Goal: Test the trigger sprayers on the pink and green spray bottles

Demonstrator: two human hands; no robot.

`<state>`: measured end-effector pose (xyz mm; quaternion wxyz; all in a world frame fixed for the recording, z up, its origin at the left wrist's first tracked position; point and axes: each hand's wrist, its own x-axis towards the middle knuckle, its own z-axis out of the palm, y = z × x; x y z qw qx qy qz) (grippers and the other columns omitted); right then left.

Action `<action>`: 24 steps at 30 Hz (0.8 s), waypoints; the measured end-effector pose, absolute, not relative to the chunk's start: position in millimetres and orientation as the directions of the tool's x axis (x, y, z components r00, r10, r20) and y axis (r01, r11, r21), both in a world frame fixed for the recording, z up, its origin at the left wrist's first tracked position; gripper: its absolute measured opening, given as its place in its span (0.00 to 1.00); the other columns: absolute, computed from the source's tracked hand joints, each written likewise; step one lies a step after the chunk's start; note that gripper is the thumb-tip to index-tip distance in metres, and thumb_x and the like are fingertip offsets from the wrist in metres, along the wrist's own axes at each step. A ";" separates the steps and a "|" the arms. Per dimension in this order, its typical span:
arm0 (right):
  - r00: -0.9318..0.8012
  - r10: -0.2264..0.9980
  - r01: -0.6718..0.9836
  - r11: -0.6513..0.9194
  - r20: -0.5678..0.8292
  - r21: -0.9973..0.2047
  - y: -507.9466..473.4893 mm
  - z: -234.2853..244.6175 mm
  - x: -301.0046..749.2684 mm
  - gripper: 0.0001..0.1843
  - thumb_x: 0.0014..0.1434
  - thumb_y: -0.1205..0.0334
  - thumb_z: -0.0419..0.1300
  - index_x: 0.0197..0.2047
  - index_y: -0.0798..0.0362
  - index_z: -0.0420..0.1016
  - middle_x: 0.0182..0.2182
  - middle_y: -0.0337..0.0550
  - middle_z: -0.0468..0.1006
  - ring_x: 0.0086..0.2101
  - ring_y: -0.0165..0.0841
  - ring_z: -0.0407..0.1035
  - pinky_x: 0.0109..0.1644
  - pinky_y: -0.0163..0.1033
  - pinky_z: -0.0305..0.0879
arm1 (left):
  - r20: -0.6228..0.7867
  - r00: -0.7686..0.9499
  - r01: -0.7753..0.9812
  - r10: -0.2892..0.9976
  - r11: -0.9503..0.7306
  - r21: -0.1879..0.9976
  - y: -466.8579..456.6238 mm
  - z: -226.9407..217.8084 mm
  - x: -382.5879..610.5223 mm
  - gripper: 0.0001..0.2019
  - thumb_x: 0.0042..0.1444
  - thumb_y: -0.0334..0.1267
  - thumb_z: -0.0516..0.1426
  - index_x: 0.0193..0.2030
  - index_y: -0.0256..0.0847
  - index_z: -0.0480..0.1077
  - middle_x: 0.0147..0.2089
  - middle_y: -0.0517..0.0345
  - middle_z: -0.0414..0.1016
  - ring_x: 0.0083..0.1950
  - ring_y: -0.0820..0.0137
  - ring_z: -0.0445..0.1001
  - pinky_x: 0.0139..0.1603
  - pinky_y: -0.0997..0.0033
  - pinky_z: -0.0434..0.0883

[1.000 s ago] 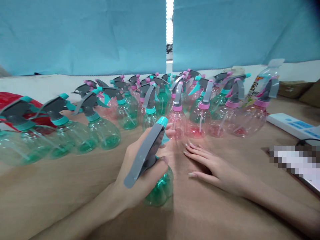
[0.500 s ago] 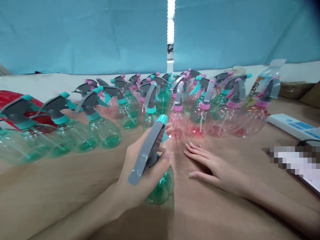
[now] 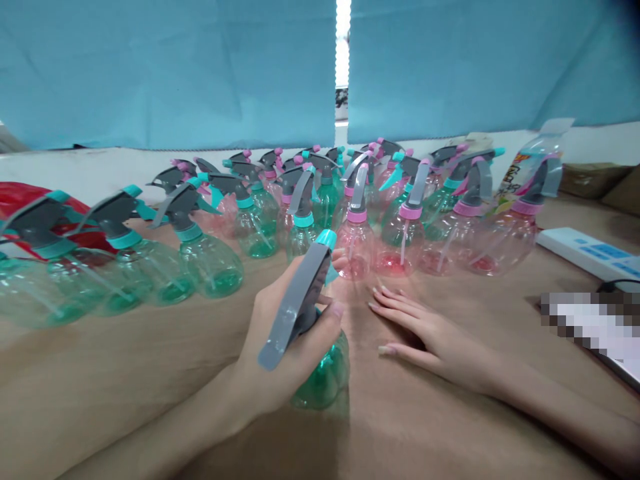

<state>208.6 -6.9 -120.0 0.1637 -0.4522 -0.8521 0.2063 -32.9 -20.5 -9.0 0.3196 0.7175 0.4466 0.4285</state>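
Note:
My left hand point(image 3: 273, 353) is wrapped around the neck of a green spray bottle point(image 3: 324, 387) with a grey trigger head and a turquoise nozzle. The nozzle points away from me, and the fingers partly hide the neck and collar. To the right, my right hand point(image 3: 420, 327) lies flat on the brown table point(image 3: 400, 427), fingers stretched out and holding nothing. Just beyond its fingertips stands a pink spray bottle point(image 3: 395, 260). Another pink spray bottle point(image 3: 354, 247) is directly behind the held one. Left of my left hand stands a green spray bottle point(image 3: 213, 267).
Several more green and pink spray bottles crowd the back and left. A red bag point(image 3: 30, 200) lies at far left. On the right are a labelled clear bottle point(image 3: 537, 153), a white power strip point(image 3: 590, 253) and a blurred-out flat object point(image 3: 595, 333). Blue cloth point(image 3: 175, 73) hangs behind.

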 end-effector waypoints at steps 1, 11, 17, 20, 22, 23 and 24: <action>-0.535 0.840 0.703 0.504 0.094 -0.501 -7.0 -120.1 208.7 0.36 0.65 0.40 0.54 0.70 0.46 0.54 0.69 0.44 0.53 0.68 0.47 0.44 0.69 0.59 0.48 | 0.340 0.246 0.351 0.907 -0.411 0.842 -20.4 -9.4 -33.2 0.22 0.53 0.27 0.55 0.56 0.42 0.67 0.61 0.55 0.74 0.57 0.65 0.75 0.50 0.69 0.78; -0.532 0.842 0.705 0.497 0.086 -0.505 -7.6 -119.8 209.2 0.37 0.64 0.40 0.54 0.70 0.47 0.54 0.69 0.45 0.53 0.68 0.46 0.44 0.69 0.58 0.47 | 0.325 0.248 0.386 0.913 -0.400 0.831 -23.0 -7.6 -33.6 0.19 0.53 0.28 0.55 0.53 0.42 0.67 0.53 0.55 0.77 0.48 0.66 0.78 0.46 0.68 0.78; -0.534 0.841 0.702 0.501 0.091 -0.506 -7.1 -119.5 208.6 0.36 0.65 0.40 0.54 0.70 0.47 0.55 0.69 0.45 0.53 0.68 0.48 0.44 0.68 0.61 0.48 | 0.357 0.246 0.365 0.901 -0.427 0.827 -19.5 -9.7 -34.7 0.19 0.52 0.29 0.55 0.53 0.41 0.68 0.49 0.56 0.77 0.46 0.67 0.78 0.45 0.71 0.78; -0.541 0.837 0.709 0.506 0.082 -0.492 -7.0 -118.9 208.4 0.37 0.65 0.39 0.53 0.70 0.50 0.54 0.70 0.46 0.52 0.68 0.47 0.43 0.69 0.59 0.47 | 0.337 0.226 0.390 0.914 -0.402 0.828 -19.6 -9.5 -33.8 0.19 0.53 0.30 0.54 0.53 0.41 0.68 0.48 0.56 0.77 0.45 0.68 0.78 0.45 0.72 0.77; -0.544 0.836 0.716 0.505 0.069 -0.482 -7.1 -118.2 208.3 0.38 0.65 0.38 0.51 0.70 0.52 0.54 0.70 0.47 0.51 0.68 0.46 0.43 0.69 0.59 0.47 | 0.328 0.231 0.388 0.916 -0.396 0.832 -19.6 -10.6 -33.9 0.18 0.54 0.31 0.55 0.53 0.41 0.68 0.43 0.57 0.78 0.38 0.69 0.78 0.41 0.71 0.77; -0.545 0.836 0.719 0.504 0.061 -0.479 -7.2 -117.8 208.1 0.39 0.65 0.38 0.51 0.70 0.52 0.54 0.70 0.47 0.50 0.68 0.46 0.43 0.69 0.59 0.47 | 0.335 0.237 0.369 0.912 -0.403 0.837 -19.5 -11.3 -34.1 0.18 0.54 0.32 0.55 0.53 0.41 0.68 0.42 0.57 0.77 0.36 0.70 0.77 0.40 0.71 0.77; -0.546 0.836 0.722 0.503 0.055 -0.475 -7.2 -117.5 208.0 0.39 0.65 0.37 0.50 0.70 0.53 0.54 0.70 0.47 0.50 0.68 0.46 0.42 0.69 0.58 0.47 | 0.344 0.243 0.346 0.907 -0.413 0.843 -19.3 -12.1 -34.3 0.18 0.54 0.32 0.55 0.53 0.41 0.68 0.43 0.57 0.77 0.35 0.70 0.77 0.39 0.71 0.77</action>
